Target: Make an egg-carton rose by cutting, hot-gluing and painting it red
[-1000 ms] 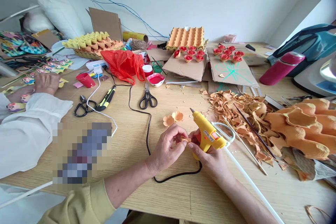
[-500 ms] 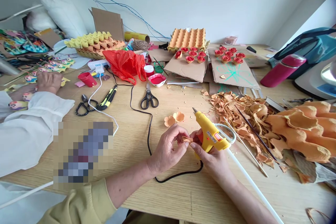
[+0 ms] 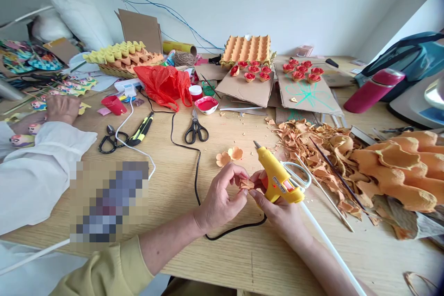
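Note:
My left hand [image 3: 220, 201] pinches a small orange egg-carton piece [image 3: 246, 184] between thumb and fingertips. My right hand [image 3: 282, 212] is wrapped around a yellow hot glue gun [image 3: 279, 175], and its thumb and finger reach the carton piece from the other side. The gun's nozzle points up and away from me, and a white glue stick [image 3: 331, 245] juts from its back end. Just beyond my fingers, two carton petal cups [image 3: 229, 155] rest on the wooden table. Part of the piece is covered by my fingertips.
Carton scraps [image 3: 294, 141] and an egg tray [image 3: 398, 171] lie to the right. Black scissors [image 3: 196, 130] and red paint [image 3: 206, 104] are ahead, with red paper roses [image 3: 299, 75] on cardboard behind. A black cord [image 3: 197, 175] crosses the table. A co-worker's hand [image 3: 62, 108] is at left.
The carton piece has turned slightly between my fingers and shows more of its face. Both hands and the glue gun stay nearly in place; the whole view has shifted a little.

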The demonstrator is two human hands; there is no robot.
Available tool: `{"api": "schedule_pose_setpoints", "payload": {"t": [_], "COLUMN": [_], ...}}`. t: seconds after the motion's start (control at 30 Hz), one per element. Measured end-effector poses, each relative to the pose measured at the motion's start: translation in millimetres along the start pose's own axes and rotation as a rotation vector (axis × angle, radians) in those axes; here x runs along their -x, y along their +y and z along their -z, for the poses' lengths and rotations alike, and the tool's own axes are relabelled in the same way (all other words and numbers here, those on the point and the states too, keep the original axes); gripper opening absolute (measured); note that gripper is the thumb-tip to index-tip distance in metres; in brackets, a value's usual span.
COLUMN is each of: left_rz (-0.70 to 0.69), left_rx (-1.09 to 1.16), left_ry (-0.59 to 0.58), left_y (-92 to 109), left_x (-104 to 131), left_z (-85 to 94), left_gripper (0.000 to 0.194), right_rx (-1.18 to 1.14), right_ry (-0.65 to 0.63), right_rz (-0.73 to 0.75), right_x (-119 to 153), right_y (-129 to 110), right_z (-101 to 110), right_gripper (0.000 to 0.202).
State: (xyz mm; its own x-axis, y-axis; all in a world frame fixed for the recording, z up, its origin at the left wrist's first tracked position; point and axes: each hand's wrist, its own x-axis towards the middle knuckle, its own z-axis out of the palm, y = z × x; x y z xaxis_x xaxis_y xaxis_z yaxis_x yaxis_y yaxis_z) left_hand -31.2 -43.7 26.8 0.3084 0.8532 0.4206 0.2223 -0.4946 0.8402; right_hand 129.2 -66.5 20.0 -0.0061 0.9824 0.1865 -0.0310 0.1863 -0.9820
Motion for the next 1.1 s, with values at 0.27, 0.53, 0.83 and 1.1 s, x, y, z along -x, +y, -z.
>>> {"api": "schedule_pose_setpoints", "payload": {"t": [0.27,0.53,0.83,1.1], "left_rz": [0.029,0.023,0.024,0.063], "left_rx": [-0.009,-0.123,-0.152,-0.120], "left_ry": [0.000,-0.040,-0.106,-0.056], "left_y": [0,-4,-2,-7], "left_x": [1,4,5,4], "left_z": [-0.4,-2.5,-3.1,-1.2], "left_gripper": [0.037,0.039,0.038,0.048], "right_rx": [-0.022,-0.090,-0.125,-0.177], "right_ry": [0.003,0.012,0.008,0.339], "right_rz": [-0.043,-0.105,-0.124,-0.132], "right_x": [1,1,-2,-8], "right_y": [4,14,5,6], "right_z": [1,4,4,25], "right_gripper": [0.020,0.018,0.020,0.030]}}
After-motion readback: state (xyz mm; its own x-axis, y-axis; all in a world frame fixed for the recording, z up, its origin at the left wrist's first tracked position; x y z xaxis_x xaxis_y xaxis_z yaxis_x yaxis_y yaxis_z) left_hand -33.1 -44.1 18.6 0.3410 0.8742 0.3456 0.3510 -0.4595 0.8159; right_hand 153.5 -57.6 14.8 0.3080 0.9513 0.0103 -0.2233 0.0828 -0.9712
